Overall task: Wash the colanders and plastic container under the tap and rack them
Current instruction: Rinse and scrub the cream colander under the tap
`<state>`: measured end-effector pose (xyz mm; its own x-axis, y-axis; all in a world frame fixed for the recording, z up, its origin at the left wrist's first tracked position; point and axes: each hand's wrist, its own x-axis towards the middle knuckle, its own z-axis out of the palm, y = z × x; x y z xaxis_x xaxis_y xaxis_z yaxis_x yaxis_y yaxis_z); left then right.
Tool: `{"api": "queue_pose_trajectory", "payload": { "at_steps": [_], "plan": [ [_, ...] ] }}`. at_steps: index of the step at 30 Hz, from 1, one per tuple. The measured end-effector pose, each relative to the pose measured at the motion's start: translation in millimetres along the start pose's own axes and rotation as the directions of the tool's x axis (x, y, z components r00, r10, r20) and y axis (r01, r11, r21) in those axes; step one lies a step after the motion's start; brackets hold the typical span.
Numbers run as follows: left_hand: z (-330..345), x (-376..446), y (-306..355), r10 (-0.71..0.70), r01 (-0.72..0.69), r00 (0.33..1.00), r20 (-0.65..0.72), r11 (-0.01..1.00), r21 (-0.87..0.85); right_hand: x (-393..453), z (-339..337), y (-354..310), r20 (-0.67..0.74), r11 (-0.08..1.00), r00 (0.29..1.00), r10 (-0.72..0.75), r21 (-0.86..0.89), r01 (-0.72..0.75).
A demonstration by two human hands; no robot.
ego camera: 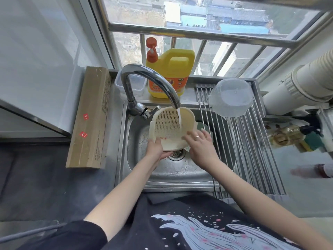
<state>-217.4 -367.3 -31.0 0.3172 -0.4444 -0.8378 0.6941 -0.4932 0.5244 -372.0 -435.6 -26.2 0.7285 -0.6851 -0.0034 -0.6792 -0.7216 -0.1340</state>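
A cream colander (168, 126) is held tilted over the steel sink (137, 165), its slotted inside turned toward the person and a stream of water from the curved chrome tap (144, 80) falling onto it. The left hand (156, 147) grips the colander's lower rim, thumb on the inside and fingers curled underneath; the right hand (199, 141), a ring on one finger, lies against the right side of the colander with fingers nearly straight and spread, touching rather than clasping it. Just below the two hands sits the sink's drain strainer (175, 155). To the right of the right hand a roll-up rack of steel rods (252, 141) spans the sink edge, and at its far end, well beyond that hand, a clear plastic container (232, 97) lies tipped on the rods. Past the hands, behind the tap, a yellow detergent jug (171, 73) with an orange pump stands on the steel ledge, and beside it, farther left, a small clear tub (131, 83). To the left of the left hand a long cardboard box (90, 120) lies along the sink's edge on a dark grey counter (36, 177). Beyond everything a barred window (198, 33) looks down on rooftops far below. Far right of the right hand a pale ribbed duct (306, 82) runs across, and under it sit a blurred yellow-green sponge (310, 145) and some brassy clutter that is too smeared to tell
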Motion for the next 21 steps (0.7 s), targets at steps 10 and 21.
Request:
{"api": "queue_pose_trajectory", "payload": {
  "at_steps": [10, 21],
  "plan": [
    [-15, 7, 1, 0.058, -0.047, 0.998, -0.031, 0.960, 0.277, 24, -2, -12, 0.294, 0.985, 0.950, -0.107, -0.101, 0.142],
    [-22, 8, -17, 0.024, -0.024, 0.998, 0.053, 1.000, -0.006, 25, 7, -33, 0.548, 0.992, 0.833, -0.078, -0.039, 0.119]
  ]
}}
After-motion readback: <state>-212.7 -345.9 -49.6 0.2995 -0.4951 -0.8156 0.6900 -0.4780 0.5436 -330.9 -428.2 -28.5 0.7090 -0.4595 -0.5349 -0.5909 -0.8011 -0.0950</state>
